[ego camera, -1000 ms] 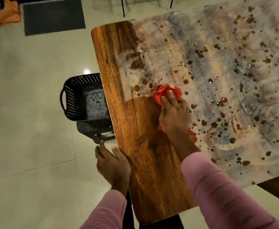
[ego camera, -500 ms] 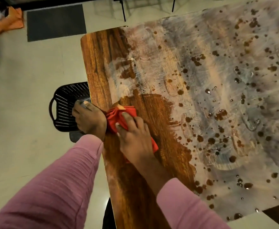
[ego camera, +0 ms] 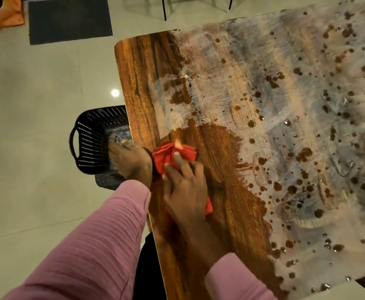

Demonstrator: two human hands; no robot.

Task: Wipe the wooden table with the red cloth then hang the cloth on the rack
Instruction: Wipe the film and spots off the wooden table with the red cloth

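The wooden table (ego camera: 142,68) fills the right of the head view. Most of it is coated with a whitish film (ego camera: 285,109) dotted with brown spots and droplets, while a dark wiped patch lies by its left edge. My right hand (ego camera: 185,191) lies over the bunched red cloth (ego camera: 166,154), fingers bent on it, pressing it to the wood at that edge. My left hand (ego camera: 129,161) is held cupped against the table's edge just left of the cloth, above the basket, and holds nothing. No rack is in view.
A black perforated basket (ego camera: 88,139) with a wet bottom stands on the tiled floor under the table's left edge. A dark mat (ego camera: 69,18) and an orange cloth (ego camera: 2,16) lie at the far left. Thin black chair legs (ego camera: 164,7) stand beyond the table.
My right hand has dragged the red cloth leftward to the table's edge, leaving a wider dark wiped patch. My left hand has come up to the edge above the basket.
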